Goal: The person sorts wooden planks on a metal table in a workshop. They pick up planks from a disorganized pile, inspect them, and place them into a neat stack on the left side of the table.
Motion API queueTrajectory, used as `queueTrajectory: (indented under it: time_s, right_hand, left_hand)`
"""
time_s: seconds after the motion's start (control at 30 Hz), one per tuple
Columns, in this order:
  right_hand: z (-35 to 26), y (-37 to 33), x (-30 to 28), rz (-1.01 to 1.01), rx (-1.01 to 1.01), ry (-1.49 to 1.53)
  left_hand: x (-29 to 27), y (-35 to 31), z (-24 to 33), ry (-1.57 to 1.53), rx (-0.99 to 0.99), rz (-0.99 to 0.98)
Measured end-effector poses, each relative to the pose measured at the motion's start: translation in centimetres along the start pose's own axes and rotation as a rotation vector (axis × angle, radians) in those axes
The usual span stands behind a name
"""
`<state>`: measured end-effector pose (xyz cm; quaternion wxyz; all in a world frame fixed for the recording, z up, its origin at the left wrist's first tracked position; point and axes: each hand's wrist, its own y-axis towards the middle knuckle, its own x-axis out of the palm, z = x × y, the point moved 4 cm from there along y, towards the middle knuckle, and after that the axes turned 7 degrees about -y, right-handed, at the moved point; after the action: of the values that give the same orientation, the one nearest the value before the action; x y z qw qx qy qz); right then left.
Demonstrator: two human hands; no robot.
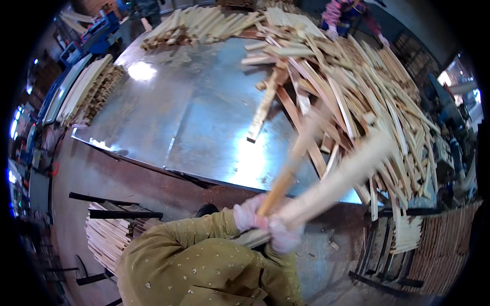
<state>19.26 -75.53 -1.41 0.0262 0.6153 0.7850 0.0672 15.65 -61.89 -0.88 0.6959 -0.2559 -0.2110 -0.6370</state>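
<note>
In a pale patterned glove, my left hand (pixel 248 214) is closed round the lower end of a yellowish-brown wooden strip (pixel 282 182), which slants up and to the right over the table edge. My right hand (pixel 285 235), gloved too, grips a wider, paler wooden strip (pixel 334 181) close beside it. Motion smears the far ends of both strips. The two hands are nearly touching, in front of my olive sleeves. Beyond the strips spreads a jumbled pile of wooden strips (pixel 352 97) on the metal table (pixel 204 112).
One loose strip (pixel 261 115) juts from the pile toward me. Stacked strips (pixel 204 25) lie along the table's far side, and another stack (pixel 92 92) stands at its left. Racks hold strips at lower left (pixel 109 232) and lower right (pixel 403 239). Another person (pixel 352 20) works behind the pile.
</note>
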Motion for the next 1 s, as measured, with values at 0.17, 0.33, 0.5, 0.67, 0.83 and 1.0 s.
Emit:
queueTrajectory:
  time_s: [0.17, 0.33, 0.5, 0.67, 0.83, 1.0]
  right_hand:
    - [-4.2, 5.8, 17.1, -0.546, 0.132, 0.199]
    - [-1.9, 13.9, 30.0, -0.65, 0.229, -0.147]
    - [1.5, 18.0, 32.1, -0.351, 0.4, -0.226]
    - [2.4, 12.3, 29.5, -0.495, 0.751, 0.113]
    - [0.8, 8.3, 27.7, -0.569, 0.864, 0.479]
    - [-0.3, 12.7, 27.9, -0.61, 0.682, 0.038]
  left_hand:
    - [-12.2, 0.5, 14.4, 0.226, 0.068, 0.422]
    - [-29.2, 2.5, 16.3, -0.8, -0.133, 0.098]
    - [-35.0, 3.4, 16.5, -0.272, -0.275, 0.545]
    - [-43.1, 0.9, 20.6, -0.006, -0.245, 0.757]
    - [-43.4, 1.5, 23.6, -0.541, -0.199, 0.602]
    - [-44.6, 1.0, 25.0, 0.465, -0.387, 1.027]
